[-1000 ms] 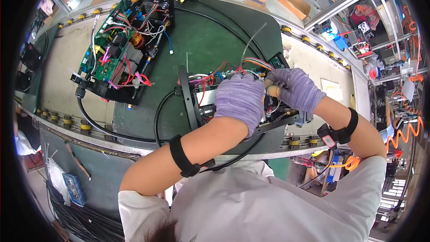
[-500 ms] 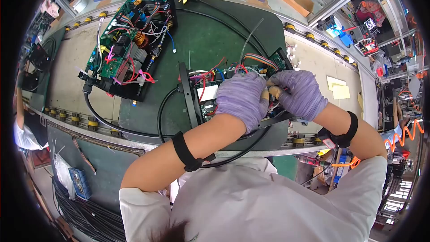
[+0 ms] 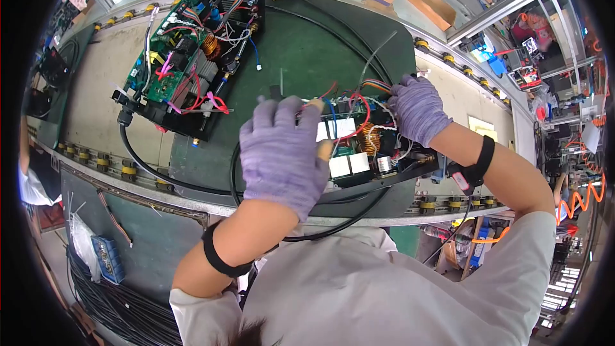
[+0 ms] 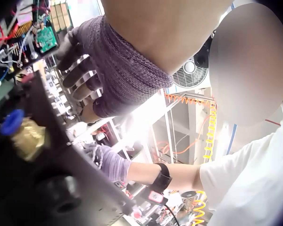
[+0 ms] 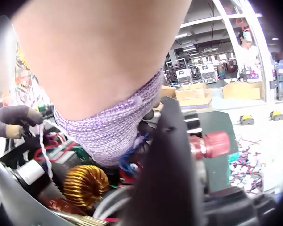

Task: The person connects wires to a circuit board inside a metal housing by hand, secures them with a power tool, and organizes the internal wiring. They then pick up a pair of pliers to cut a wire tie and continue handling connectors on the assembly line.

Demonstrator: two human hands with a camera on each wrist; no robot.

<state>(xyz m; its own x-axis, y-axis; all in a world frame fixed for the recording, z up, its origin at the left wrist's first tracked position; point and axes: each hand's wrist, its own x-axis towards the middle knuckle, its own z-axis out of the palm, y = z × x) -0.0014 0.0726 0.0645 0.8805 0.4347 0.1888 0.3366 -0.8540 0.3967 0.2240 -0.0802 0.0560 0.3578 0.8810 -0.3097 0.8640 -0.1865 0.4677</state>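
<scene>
An opened electronic unit [image 3: 349, 164] lies before me, with white blocks, a copper-coloured coil [image 3: 369, 139] and a loop of red wire [image 3: 368, 117]. Over its left end is my left hand [image 3: 282, 154] in a purple glove, fingers spread and thumb apart from the index finger. My right hand [image 3: 419, 109], gloved alike, bends over the unit's far right corner, beside the ribbon of coloured wires [image 3: 377, 86]. Its fingertips are hidden, so I cannot tell whether they grip anything. The right wrist view shows the coil close beneath that glove [image 5: 118, 127].
A second opened unit [image 3: 192, 57] with green boards stands at the back left. Black cables [image 3: 327, 16] cross the green mat [image 3: 307, 51]. Cardboard boxes [image 3: 430, 5] line the far side, and yellow rollers [image 3: 129, 172] run along the bench edges.
My left hand has moved left from the unit's middle and spread its fingers, uncovering the coil and white blocks. My right hand has shifted slightly away from me, apart from the left.
</scene>
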